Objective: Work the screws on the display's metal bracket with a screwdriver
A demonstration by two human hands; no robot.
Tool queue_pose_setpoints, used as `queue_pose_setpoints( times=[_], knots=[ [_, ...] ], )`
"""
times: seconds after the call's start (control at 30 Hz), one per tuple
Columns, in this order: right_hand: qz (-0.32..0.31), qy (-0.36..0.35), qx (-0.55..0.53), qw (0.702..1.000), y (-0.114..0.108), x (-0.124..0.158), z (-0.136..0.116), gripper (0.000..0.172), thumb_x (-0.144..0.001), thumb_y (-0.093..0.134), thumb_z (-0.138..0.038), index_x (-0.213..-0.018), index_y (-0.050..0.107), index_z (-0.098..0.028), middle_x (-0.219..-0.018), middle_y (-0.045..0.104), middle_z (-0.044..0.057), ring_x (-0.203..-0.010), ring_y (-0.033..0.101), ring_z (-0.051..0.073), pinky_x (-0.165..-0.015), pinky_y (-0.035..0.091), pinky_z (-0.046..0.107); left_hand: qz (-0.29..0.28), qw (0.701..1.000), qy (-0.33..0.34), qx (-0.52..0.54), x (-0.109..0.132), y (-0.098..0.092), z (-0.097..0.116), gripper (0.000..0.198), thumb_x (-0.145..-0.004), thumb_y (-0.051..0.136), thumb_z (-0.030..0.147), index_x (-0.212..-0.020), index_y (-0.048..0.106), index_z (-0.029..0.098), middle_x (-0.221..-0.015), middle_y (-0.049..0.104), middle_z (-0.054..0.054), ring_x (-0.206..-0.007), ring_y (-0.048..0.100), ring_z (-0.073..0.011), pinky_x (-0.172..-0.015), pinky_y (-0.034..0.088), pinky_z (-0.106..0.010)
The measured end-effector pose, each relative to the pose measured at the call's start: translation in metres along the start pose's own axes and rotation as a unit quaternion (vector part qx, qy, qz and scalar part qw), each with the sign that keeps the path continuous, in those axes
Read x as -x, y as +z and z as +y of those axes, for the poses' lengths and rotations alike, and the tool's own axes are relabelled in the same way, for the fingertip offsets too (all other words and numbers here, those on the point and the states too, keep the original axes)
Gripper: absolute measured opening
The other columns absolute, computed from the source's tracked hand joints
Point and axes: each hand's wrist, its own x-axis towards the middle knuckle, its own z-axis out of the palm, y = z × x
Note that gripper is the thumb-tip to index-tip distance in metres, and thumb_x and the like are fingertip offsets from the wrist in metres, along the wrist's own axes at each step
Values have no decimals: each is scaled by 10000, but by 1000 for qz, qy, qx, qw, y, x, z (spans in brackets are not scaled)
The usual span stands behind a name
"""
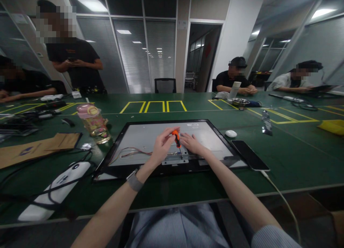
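Brown paper bag [40, 149], lying on green table [295, 162]. Long white casing [57, 190], resting nearer table edge. Pink-lidded bottle [92, 124], standing left of panel. Black-edged panel [139, 137], lying flat before person. Left hand [161, 147], curling partly closed, gripping orange-and-black screwdriver [176, 137], shaft pointing down at metal bracket [174, 162]. Right hand [191, 144], lying open on panel, gripping nothing visible. Small white case [230, 133], dark-screened phone [249, 155], resting right.

Panel [143, 133] between bottle [92, 125] and phone [249, 155]

On the table [161, 194], the panel lies with bottle and paper bag [40, 148] to its left — phone and case [231, 133] to its right. The screwdriver [176, 138] is over a bracket [172, 161] on the panel; behind the table, a chair [165, 86].
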Motion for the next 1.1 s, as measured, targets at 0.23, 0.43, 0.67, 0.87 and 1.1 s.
queue_pose_setpoints(
  times=[0.23,0.43,0.67,0.87,1.1],
  knots=[
    [6,4,-2,1000,0,1,0,474,-997,203,-382,-1425,368,-265,-1530,287,90,-1419,201,292,-1086,165,601,15,999,-16,-24,-2,-3,-6,258,-823,625,279,-1069,666,211,-1018,611,-58,-923,606,-154,-832,507,-272],
    [7,8,0,1000,0,1,-1,469,-992,216,-377,-1416,382,-268,-1529,289,87,-1416,213,293,-1088,164,602,30,998,4,-46,-3,-3,-2,266,-865,562,317,-1081,667,203,-1058,604,-74,-988,586,-171,-871,491,-292],
    [10,5,-4,1000,1,1,0,468,-993,216,-374,-1416,382,-267,-1531,284,85,-1417,208,294,-1087,159,610,13,999,-13,-39,-4,-6,-1,254,-846,600,289,-1073,673,200,-1036,635,-70,-935,622,-169,-833,510,-291],
    [18,5,-3,1000,4,-1,2,466,-991,223,-367,-1411,395,-260,-1520,307,94,-1409,229,304,-1082,170,613,7,999,2,-36,-6,-7,-1,260,-861,559,274,-1085,671,200,-1102,626,-81,-1017,602,-182,-895,490,-303],
    [13,5,-8,1000,0,1,-1,471,-993,211,-376,-1422,374,-274,-1524,302,85,-1413,221,293,-1085,170,602,23,998,-20,-54,-5,-8,-2,223,-814,636,279,-1018,680,199,-975,631,-55,-863,610,-149,-792,519,-271]
  ],
)
